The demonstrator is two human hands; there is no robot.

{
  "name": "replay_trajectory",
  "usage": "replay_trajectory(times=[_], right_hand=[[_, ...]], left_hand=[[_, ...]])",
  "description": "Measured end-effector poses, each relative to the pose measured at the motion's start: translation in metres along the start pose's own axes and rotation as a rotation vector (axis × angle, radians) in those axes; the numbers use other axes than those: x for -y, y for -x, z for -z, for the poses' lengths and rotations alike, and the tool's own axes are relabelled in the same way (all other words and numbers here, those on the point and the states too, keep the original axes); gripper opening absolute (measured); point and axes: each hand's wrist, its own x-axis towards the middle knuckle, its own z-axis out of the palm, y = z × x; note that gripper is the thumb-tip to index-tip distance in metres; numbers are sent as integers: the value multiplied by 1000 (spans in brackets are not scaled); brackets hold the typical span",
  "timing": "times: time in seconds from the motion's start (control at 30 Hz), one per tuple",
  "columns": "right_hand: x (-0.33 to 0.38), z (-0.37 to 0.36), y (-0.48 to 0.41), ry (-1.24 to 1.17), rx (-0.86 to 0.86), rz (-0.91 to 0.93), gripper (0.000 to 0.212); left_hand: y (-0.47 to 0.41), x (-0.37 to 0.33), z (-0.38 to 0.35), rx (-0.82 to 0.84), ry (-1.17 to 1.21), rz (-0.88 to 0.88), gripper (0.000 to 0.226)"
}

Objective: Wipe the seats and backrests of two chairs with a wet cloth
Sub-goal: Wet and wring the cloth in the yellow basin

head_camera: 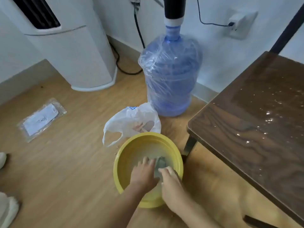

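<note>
A yellow basin with water stands on the wooden floor. Both my hands are inside it. My left hand lies flat with fingers spread, pressing on a grey cloth in the water. My right hand grips the same cloth from the right side. To the right stands a dark wooden chair seat, speckled with white spots and wet patches, on black metal legs. Only one chair shows in view.
A large blue water bottle wrapped in plastic stands behind the basin, with a white plastic bag in front of it. A white floor-standing unit is at back left. A paper in clear film lies on the floor.
</note>
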Motion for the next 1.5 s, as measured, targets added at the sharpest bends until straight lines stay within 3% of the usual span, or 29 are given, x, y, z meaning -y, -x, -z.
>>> replay_trajectory(times=[0.1, 0.27, 0.33, 0.43, 0.57, 0.63, 0.7, 0.77, 0.83, 0.9, 0.93, 1.0, 1.07, 1.13, 1.33, 1.5], right_hand=[[-18, -16, -43, 157, 15, -47, 71], [-36, -29, -95, 425, 77, 13, 87], [-39, -31, -113, 357, 38, -1, 87], [-46, -37, -131, 69, -15, -23, 78], [-45, -34, -113, -378, -105, -65, 41], [-38, -26, -104, -753, -61, -120, 30], [-33, -15, -104, -1242, 22, -177, 38], [-36, -8, -111, -1660, 114, -167, 32], [-32, -4, -114, -1804, 131, -203, 28], [-26, -12, -118, -1680, 37, -245, 47], [-22, -16, -119, -1646, -53, -268, 46], [-15, -19, -120, -1666, -182, -302, 37], [-14, -16, -123, -1704, -234, -353, 30], [-16, -14, -128, -1663, -262, -378, 30], [-5, -19, -127, -1462, -263, -500, 49], [-1, -13, -119, -1353, -264, -484, 42]], left_hand=[[-28, 1, -25, 138, -12, 28, 75], [-64, 9, -48, 87, 191, 20, 15], [-72, 13, -45, 108, 407, 2, 22], [-79, 21, -26, 140, 670, -34, 23], [-65, 24, 11, 78, 993, 54, 16], [-60, 23, 20, 59, 1190, 119, 24], [-59, 19, 25, 77, 1339, 142, 28], [-60, 13, 21, 37, 1303, 94, 22], [-64, 12, 11, -91, 997, 12, 18], [-63, 10, 9, -176, 678, -79, 13], [-63, 12, 10, -212, 625, -92, 12], [-59, 11, 21, -232, 793, -64, 15], [-61, 13, 30, -211, 1019, 6, 20], [-64, 15, 34, -168, 1100, 49, 20], [-64, 9, 35, -96, 1139, 136, 20], [-63, 2, 40, -63, 1179, 196, 24]])
